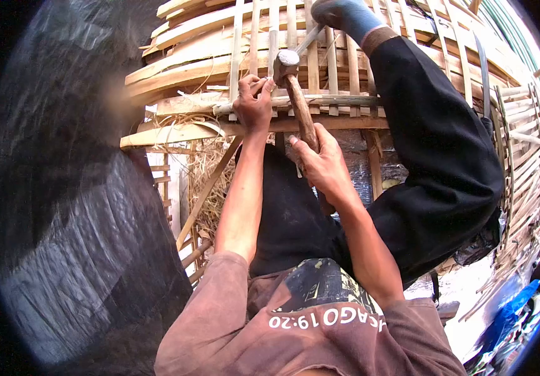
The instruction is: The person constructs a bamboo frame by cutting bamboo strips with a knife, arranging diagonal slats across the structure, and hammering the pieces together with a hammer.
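Observation:
My right hand (326,160) is wrapped round the wooden handle of a hammer (300,103). The hammer's metal head lies at the upper end, over the wooden slats (312,59). To the left of the head, my left hand (255,103) is closed in a pinch beside an upright slat. Whatever sits between its thumb and finger is too small to make out. Under both hands runs a crosswise pole (345,100), with the narrow slats lying across it and over wider boards (188,69).
A black plastic sheet (82,238) hangs along the left. My bent leg in black trousers (439,144) takes up the right, its foot (345,15) resting on the slats. Dry straw (207,169) shows below the frame edge. A slatted bamboo panel (527,163) stands at far right.

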Motion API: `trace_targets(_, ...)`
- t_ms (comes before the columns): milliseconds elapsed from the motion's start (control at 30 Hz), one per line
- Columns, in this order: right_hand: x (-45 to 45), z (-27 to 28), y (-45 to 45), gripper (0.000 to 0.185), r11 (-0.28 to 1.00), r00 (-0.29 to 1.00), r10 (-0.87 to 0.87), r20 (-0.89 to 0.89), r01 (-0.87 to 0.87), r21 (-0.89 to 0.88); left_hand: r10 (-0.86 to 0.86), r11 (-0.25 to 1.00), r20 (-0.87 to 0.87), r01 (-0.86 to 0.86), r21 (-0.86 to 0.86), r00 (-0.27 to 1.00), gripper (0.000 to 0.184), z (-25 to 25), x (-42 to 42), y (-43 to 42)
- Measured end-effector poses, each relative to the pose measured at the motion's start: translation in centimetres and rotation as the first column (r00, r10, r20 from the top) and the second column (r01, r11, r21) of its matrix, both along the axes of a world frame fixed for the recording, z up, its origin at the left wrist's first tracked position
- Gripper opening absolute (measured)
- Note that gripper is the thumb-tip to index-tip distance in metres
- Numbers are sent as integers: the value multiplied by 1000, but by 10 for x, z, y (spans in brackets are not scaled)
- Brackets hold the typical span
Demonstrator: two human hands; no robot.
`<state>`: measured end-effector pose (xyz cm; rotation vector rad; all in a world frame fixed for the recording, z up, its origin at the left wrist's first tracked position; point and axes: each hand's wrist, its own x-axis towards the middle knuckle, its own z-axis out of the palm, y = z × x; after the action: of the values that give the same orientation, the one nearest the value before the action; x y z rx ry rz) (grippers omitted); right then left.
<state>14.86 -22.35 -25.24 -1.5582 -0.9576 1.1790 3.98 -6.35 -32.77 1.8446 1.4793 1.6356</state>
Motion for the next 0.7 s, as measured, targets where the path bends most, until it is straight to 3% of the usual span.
trace_targets(100, 0, 1, 1, 32, 998, 1000, -3, -25, 2, -59, -3, 1000, -61, 5, 21, 998, 31, 1, -1, -1)
trace_targets(233, 2, -2, 1, 33, 1000, 1000, -6, -22, 6, -2, 2, 999, -73, 1, 48, 997, 31, -1, 0, 0)
trace_targets(300, 3, -2, 1, 33, 1000, 1000, 3, -13, -3, -5, -31, 999, 52, 29, 21, 998, 28, -2, 1, 1)
trace_targets(533, 9, -8, 0, 33, 1000, 999, 13, 38, -13, 0, -57, 997, 135, 63, -44, 989, 18, -5, 1, 10)
trace_targets(700, 17, 4, 2, 32, 1000, 1000, 14, 27, -13, -11, -91, 991, 77, 98, -90, 993, 21, 3, -7, 8)
